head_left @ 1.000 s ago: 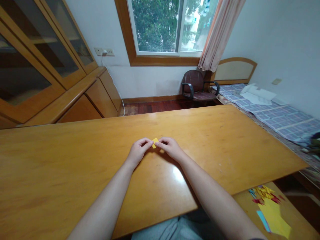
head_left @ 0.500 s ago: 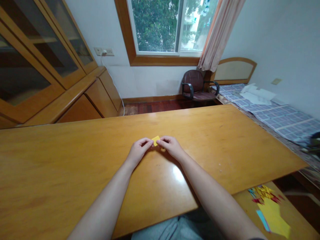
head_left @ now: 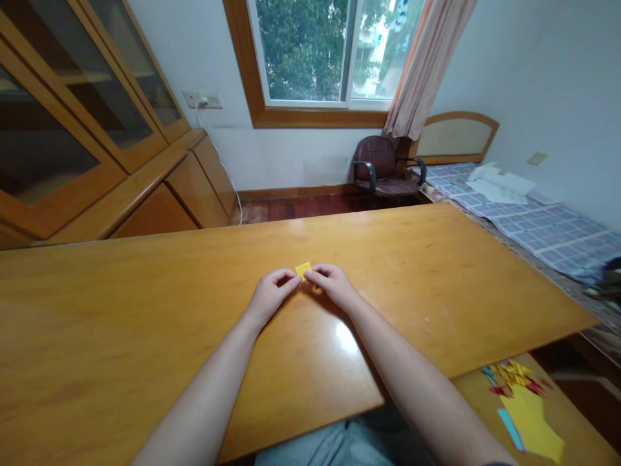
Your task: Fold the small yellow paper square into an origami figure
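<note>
Yellow paper (head_left: 303,268) turned slightly | small, squarish, bright | partly covered by fingers (head_left: 311,275)

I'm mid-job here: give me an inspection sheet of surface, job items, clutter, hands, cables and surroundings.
Surface: glossy wooden table, bright reflection near the right forearm, tiny pale specks farther right.
Job items: small yellow paper, held up between both hands; fold details too small to tell.
Clutter: lower surface at right bears small colored pieces, a yellow sheet and a blue strip.
Hands: left hand pinches the paper's lower left; right hand pinches its right side.
Cables: white cord hangs from the wall socket.
Surroundings: cabinet, window, chair, bed.
</note>
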